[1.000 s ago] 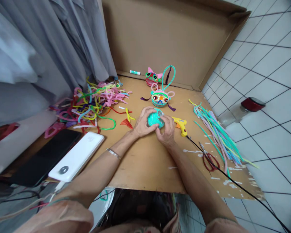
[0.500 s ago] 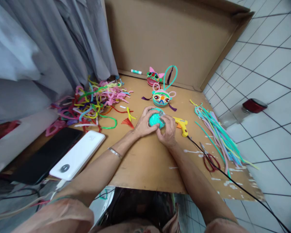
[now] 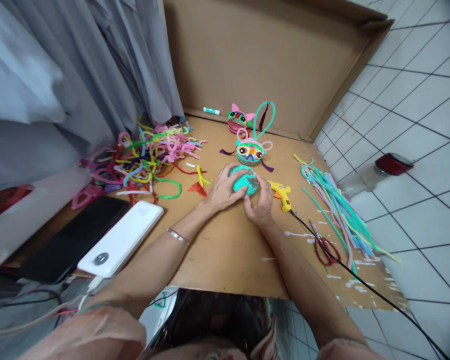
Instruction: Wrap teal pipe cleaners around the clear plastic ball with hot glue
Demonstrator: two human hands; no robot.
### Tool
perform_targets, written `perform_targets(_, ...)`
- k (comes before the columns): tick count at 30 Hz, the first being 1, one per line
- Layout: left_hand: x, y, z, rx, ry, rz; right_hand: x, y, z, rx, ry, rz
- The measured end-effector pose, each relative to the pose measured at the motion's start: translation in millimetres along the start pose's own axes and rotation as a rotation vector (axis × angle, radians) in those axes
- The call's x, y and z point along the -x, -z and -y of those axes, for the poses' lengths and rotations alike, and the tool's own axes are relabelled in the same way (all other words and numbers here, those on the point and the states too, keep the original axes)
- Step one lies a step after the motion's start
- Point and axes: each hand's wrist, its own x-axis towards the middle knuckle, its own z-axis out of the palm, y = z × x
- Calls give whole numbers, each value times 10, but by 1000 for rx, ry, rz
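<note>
A teal ball-shaped piece wound from pipe cleaner sits between both my hands on the cardboard sheet. My left hand cups its left side with fingers curled over it. My right hand grips its right side, thumb pressed on the front. Just beyond stand two finished pipe-cleaner animal faces, one teal with pink ears and one pink-eared with a teal loop.
A yellow glue gun with a black cord lies right of my hands. Red-handled scissors and a bundle of straight pipe cleaners lie further right. A tangled pile of coloured pipe cleaners, a white power bank and a dark phone lie left. A red-lidded jar stands on the tiles.
Both hands have turned the teal piece slightly; my right hand has shifted round its right side. The view has drifted a little.
</note>
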Motion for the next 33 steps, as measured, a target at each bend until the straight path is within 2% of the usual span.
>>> perform_targets(8,4,-10,-45,-8,24,37,8,8,8,-96,-159,2)
perform_targets(15,-3,1,-19,-5,39,61,-8,43,20,-92,-134,36)
perform_targets(33,5,-45,-33,2,44,15,-7,63,59,-103,-64,39)
